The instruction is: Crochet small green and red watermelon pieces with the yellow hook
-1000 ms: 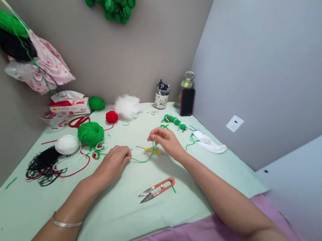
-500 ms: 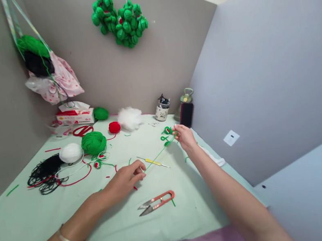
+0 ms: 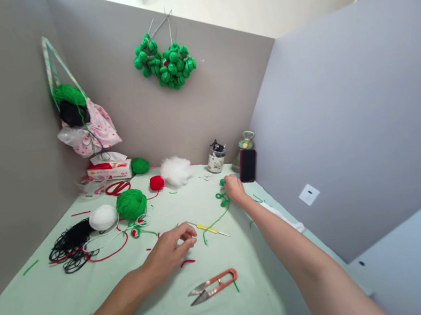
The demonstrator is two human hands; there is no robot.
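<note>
My right hand (image 3: pixel 234 188) reaches to the far right of the green table cover (image 3: pixel 38 313), its fingers closed around small green crocheted pieces (image 3: pixel 223 196). A green yarn strand (image 3: pixel 216 222) trails from there back toward me. My left hand (image 3: pixel 173 246) rests on the cover mid-table, fingers loosely curled with thumb and forefinger together, beside a short red yarn scrap (image 3: pixel 187 262). Whether it holds anything I cannot make out. A yellow-handled crochet hook (image 3: pixel 207 228) lies between the hands. Orange thread snips (image 3: pixel 212 286) lie nearer to me.
A green yarn ball (image 3: pixel 131 203), a white ball (image 3: pixel 103 217), black yarn (image 3: pixel 71 246), a red ball (image 3: pixel 156 183) and white stuffing (image 3: pixel 176 170) lie at the left and back. A jar (image 3: pixel 216 160), a phone (image 3: pixel 247 165), a tissue box (image 3: pixel 110 170) and a hanging bag (image 3: pixel 85 126) line the walls.
My right hand moved away to the far right with the green pieces, and the yarn strand, taut half a second ago, now lies slack. The left hand let the strand go. The view tilted upward.
</note>
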